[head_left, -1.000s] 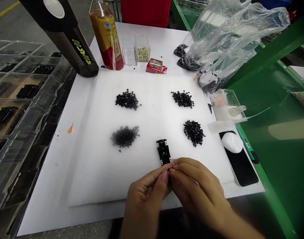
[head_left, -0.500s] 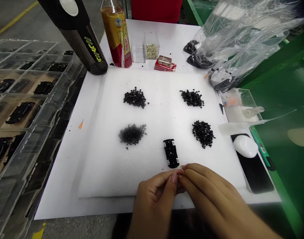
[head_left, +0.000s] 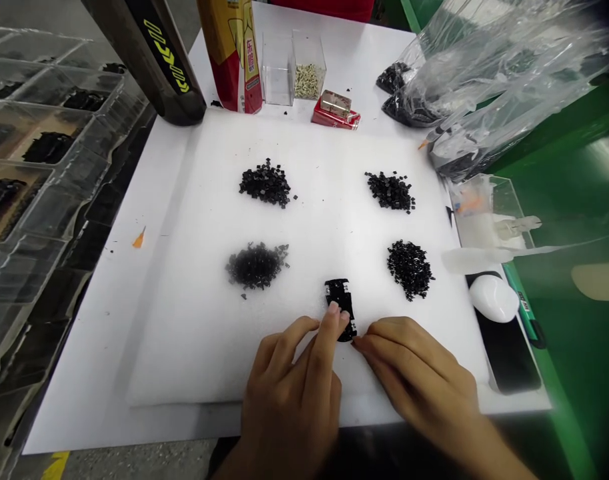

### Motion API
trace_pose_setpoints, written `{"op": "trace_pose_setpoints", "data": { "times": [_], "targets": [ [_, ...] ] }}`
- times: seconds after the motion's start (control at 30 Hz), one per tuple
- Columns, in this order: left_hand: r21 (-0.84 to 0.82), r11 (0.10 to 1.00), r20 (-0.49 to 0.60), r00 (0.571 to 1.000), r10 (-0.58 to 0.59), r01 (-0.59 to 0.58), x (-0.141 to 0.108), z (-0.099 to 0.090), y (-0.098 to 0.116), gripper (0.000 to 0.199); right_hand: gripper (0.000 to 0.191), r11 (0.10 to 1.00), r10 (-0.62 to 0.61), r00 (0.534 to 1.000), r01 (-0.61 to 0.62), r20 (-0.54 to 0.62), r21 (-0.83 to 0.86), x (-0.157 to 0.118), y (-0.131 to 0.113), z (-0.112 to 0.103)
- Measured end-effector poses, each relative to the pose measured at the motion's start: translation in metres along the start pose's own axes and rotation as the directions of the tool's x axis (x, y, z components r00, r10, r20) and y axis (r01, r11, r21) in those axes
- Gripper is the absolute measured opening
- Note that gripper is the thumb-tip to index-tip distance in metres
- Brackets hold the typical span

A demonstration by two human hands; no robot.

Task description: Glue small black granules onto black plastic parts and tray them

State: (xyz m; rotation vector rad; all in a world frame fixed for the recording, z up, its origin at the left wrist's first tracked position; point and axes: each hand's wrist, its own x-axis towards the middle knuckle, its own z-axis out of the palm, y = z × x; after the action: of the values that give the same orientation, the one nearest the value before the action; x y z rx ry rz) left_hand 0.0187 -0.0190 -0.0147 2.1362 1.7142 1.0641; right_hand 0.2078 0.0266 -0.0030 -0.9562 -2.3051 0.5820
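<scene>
plastic-looking model-car chassis [head_left: 338,291] with a low sheen, matt foam sheet [head_left: 194,340], crinkled glossy clear plastic bags [head_left: 484,80], smooth glassy phone screen [head_left: 512,360], glossy white case [head_left: 494,298], smoky translucent plastic drinking bottle [head_left: 152,73], hard clear-plastic compartment tray [head_left: 87,160]

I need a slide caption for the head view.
Left hand over a small black part, right hand at its near corner, four piles of black pieces on a white pad.

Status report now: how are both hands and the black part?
Left hand on black part. Right hand pinched at its near corner, contents hidden. Part lies on white foam; no obstacle seen.
</scene>
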Motion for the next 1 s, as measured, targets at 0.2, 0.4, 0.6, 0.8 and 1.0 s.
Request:
{"op": "trace_pose_setpoints", "data": {
  "times": [0.2,0.4,0.6,0.8,1.0],
  "targets": [
    [-0.007,0.999,-0.007,0.999,-0.05,0.05,0.001,0.0,0.002,0.064,0.044,0.997,0.01,1.0,-0.008,0.022,-0.082,-0.01,-0.004,0.002],
    [0.001,0.999,-0.007,0.999,-0.04,0.04,0.0,0.001,0.002,0.06,0.052,0.993,0.028,0.998,-0.021,0.058,-0.115,-0.018,-0.008,0.0],
    [0.01,0.999,-0.021,0.999,-0.036,0.037,0.001,0.002,0.001,0.057,0.051,0.994,0.068,0.997,-0.064,0.041,-0.088,-0.022,-0.013,0.005],
    [0.018,1.0,-0.027,0.999,-0.022,0.022,0.001,0.0,0.001,0.053,0.053,0.991,0.099,0.988,-0.109,-0.115,-0.08,-0.026,-0.022,0.019],
    [0.027,1.0,-0.041,0.999,-0.009,0.01,0.002,0.002,0.001,0.053,0.049,0.989,0.094,0.977,-0.115,-0.192,-0.098,-0.017,-0.024,0.02]
  ]
}}
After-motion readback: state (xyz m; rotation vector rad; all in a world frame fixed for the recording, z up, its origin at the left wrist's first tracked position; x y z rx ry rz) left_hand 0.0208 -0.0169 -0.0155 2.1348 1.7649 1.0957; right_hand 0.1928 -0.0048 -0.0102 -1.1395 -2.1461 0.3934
